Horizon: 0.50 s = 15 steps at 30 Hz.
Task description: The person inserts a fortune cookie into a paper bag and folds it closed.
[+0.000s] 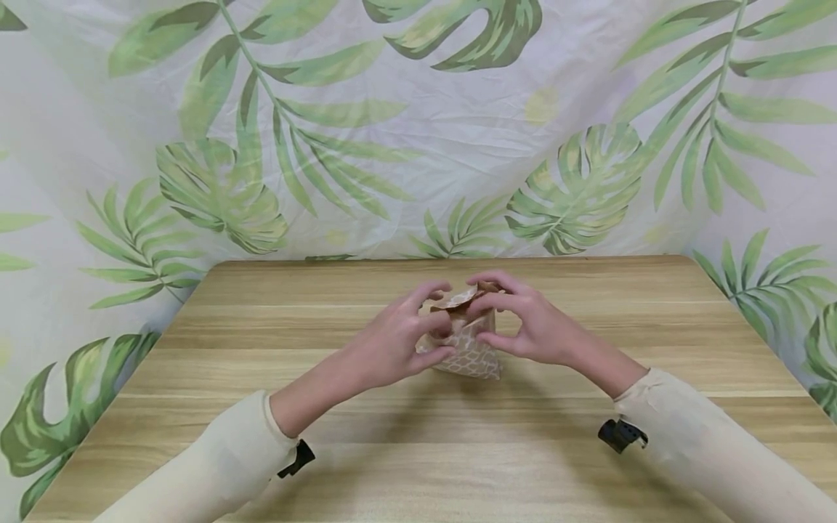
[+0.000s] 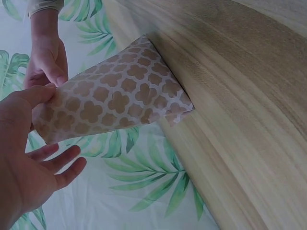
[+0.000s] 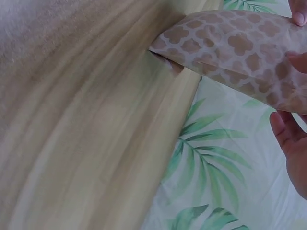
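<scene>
A small paper bag (image 1: 472,354) with a brown and white quatrefoil pattern stands in the middle of the wooden table (image 1: 418,457). My left hand (image 1: 399,338) holds its folded top from the left, thumb on the paper and fingers curled over the edge. From the right, my right hand (image 1: 531,323) pinches the same top. In the left wrist view the bag (image 2: 120,96) stands out from the table, with my left hand (image 2: 29,163) at its upper end and my right hand (image 2: 45,55) behind. The right wrist view shows the bag (image 3: 235,45) and my right hand (image 3: 292,143) at its top.
A white cloth printed with green leaves (image 1: 418,145) hangs behind the table and drapes down on both sides. The table's far edge (image 1: 451,259) lies just behind the bag. Both arms wear pale sleeves with a small black camera mount at each wrist.
</scene>
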Tool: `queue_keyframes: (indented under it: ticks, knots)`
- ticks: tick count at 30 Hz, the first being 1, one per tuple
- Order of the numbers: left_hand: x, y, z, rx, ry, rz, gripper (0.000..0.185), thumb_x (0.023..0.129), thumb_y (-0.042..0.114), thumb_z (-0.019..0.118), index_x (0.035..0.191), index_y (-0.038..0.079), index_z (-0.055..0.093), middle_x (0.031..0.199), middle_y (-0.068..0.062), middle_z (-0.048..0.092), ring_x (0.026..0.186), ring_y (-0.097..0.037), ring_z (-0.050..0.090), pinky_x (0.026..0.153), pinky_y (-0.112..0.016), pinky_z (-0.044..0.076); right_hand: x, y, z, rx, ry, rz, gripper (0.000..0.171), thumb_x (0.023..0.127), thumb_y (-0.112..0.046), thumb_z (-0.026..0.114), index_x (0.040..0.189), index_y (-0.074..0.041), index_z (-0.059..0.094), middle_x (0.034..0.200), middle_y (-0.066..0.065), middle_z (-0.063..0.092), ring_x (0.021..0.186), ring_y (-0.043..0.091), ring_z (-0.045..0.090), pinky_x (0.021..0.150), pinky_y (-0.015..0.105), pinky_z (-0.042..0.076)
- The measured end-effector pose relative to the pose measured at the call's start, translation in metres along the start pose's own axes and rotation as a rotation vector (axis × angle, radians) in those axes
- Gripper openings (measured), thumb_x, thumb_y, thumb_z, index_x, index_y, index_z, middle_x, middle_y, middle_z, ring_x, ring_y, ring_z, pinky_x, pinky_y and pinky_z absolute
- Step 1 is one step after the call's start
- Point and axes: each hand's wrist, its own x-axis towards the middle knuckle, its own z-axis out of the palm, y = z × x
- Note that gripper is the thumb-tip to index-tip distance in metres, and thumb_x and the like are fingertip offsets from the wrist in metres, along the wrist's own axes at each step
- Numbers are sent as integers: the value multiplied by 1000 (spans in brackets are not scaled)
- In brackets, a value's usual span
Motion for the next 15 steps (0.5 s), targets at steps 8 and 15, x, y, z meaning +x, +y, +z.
queue_keyframes:
  ticks: [8,15]
  knots:
    - [3,-13,2,-327,32,-84,87,79,6,91,149,2,39,138,-20,61,113,-31,66,84,-36,57,-1,3,7,179,121,56,90,72,12,88,149,5,43,134,23,62,116,35,64,92,30,57]
    - [5,-30,5,-599,-93,-170,100,76,3,92,158,5,35,134,-19,67,115,-26,67,87,-36,54,3,5,14,321,174,193,85,73,18,84,148,6,45,118,26,70,103,35,72,93,32,58]
